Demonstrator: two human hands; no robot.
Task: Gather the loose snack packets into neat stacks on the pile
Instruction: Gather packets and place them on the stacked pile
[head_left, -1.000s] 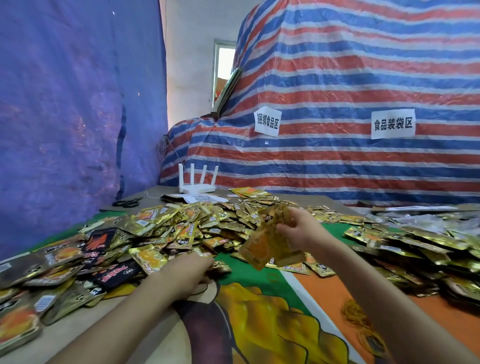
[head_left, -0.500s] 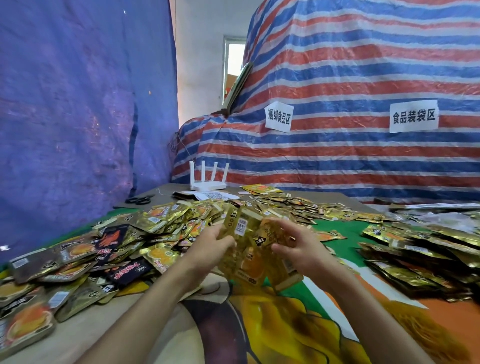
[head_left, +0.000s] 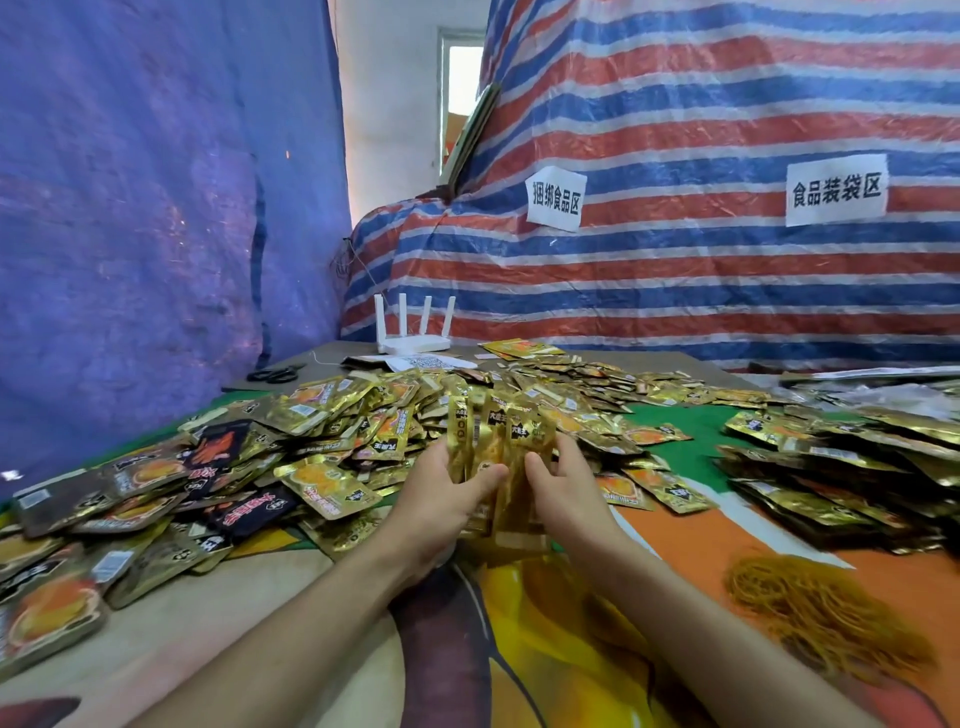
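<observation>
The bundle (head_left: 492, 439) of gold packets stands on edge on the mat (head_left: 524, 654), just in front of the loose pile (head_left: 358, 415), clamped between both hands. The left hand (head_left: 441, 501) grips its left side, thumb curled across the near face. The right hand (head_left: 566, 491) grips the right side with its fingers wrapped round the edge.

A second ago the right hand alone held this bundle in the air while the left reached into the pile. Half a second ago the hands met round it, still lifted. Now its lower edges are down on the mat. That looks like squaring: tapping the packets level so they form one neat stack. The tops are still uneven and fanned, so the stack is likely not ready to set down.

Most of the work remains. The pile spreads wide to the left and behind. More packets (head_left: 841, 467) lie layered to the right. Rubber bands (head_left: 821, 613) lie near the right forearm. A router (head_left: 413, 340) and scissors (head_left: 275, 373) sit at the far edge.
</observation>
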